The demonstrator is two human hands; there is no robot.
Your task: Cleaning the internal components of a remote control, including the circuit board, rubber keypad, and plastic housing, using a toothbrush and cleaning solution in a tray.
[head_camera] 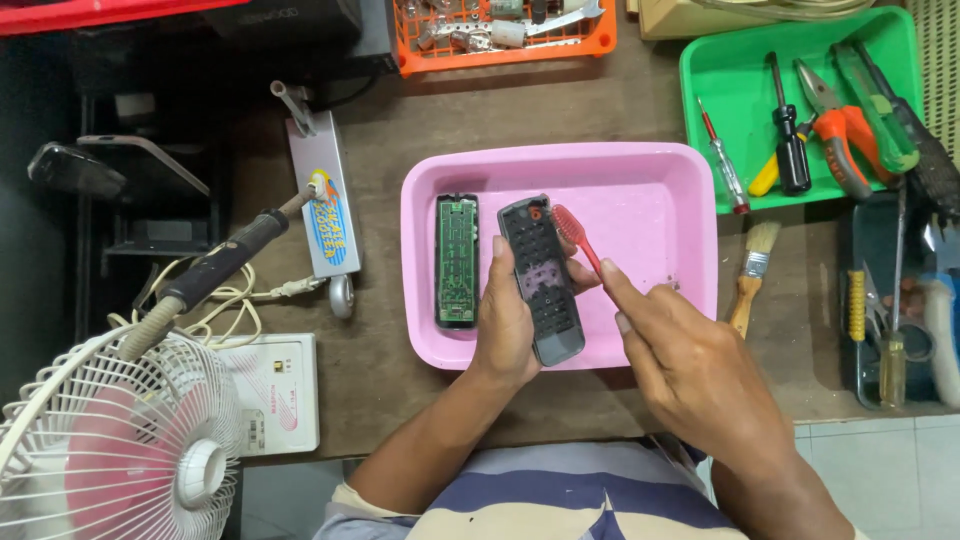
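While fingers grip it, the grey remote shell (540, 283) shows empty button holes.

Remote shell (540, 280): we record a dark grey, oblong front cover with rows of empty button holes, held lengthwise at frame centre, top end tilted slightly left, above the pink tray.
Toothbrush (578, 235): we note a red brush, head up and just beside the shell's upper right edge, handle slanting down to the right.
Circuit board (457, 260): we find a green board in a dark frame, lying flat in the tray, left of the shell.
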